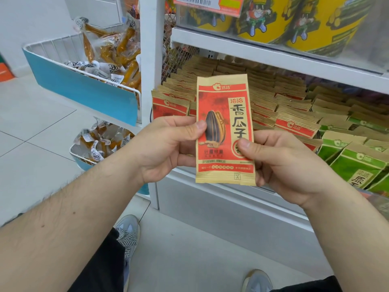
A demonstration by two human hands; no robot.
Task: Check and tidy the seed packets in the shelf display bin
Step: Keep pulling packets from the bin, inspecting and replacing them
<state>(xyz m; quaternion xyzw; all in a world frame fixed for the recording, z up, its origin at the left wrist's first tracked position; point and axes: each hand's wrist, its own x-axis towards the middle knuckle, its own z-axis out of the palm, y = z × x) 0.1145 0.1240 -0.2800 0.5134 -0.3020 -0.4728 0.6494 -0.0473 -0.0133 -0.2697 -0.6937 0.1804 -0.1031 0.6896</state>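
Observation:
A red and tan seed packet [223,114] with a sunflower seed picture is held upright, front facing me, in front of the shelf. My left hand [166,148] pinches its left edge, thumb on the front. My right hand [282,163] pinches its lower right side, thumb on the front. Behind it, the shelf display bin [221,186] holds rows of matching red packets [294,125] standing on edge, with green packets [357,163] in the rows to the right.
A white shelf [252,53] above carries yellow tubs [315,24]. To the left hang wire baskets with blue fronts [84,85] full of wrapped snacks. A white upright post [150,60] divides them. Tiled floor and my shoes [128,228] are below.

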